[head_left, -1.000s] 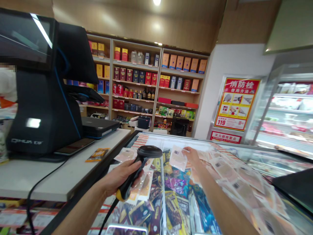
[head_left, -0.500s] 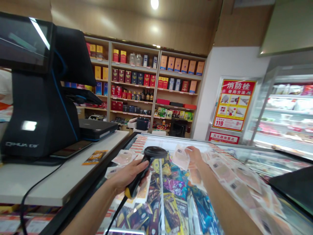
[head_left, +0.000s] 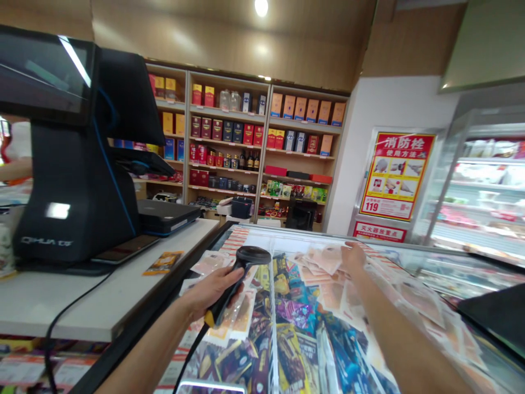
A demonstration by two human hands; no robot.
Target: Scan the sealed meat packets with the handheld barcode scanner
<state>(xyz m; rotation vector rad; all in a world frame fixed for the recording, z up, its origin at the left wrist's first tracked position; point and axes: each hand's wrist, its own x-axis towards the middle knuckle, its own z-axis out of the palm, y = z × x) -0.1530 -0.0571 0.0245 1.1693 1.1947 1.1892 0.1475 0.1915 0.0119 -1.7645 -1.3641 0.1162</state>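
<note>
My left hand [head_left: 215, 290] is wrapped round the handle of a black and yellow barcode scanner [head_left: 238, 273]. The scanner's head points away over the glass-topped freezer [head_left: 262, 235], and its cable trails down towards me. At the far right part of the glass my right hand [head_left: 353, 257] has its fingers closed at the edge of a flat, see-through packet [head_left: 328, 258] with pale pink contents. Other such packets lie overlapped below and left of that hand. More packets [head_left: 418, 298] are spread along the right side, and a few lie under the scanner.
A black cash register [head_left: 74, 191] stands on the white counter [head_left: 135, 295] at left, with a small orange packet [head_left: 163, 263] near the edge. Colourful wrapped ice creams [head_left: 293, 312] show through the glass. Shelves of boxes [head_left: 225, 131] line the back wall.
My right hand has moved right and slightly away with a packet, from beside the scanner's head to the overlapped packets. My left hand keeps the scanner, shifted slightly left.
</note>
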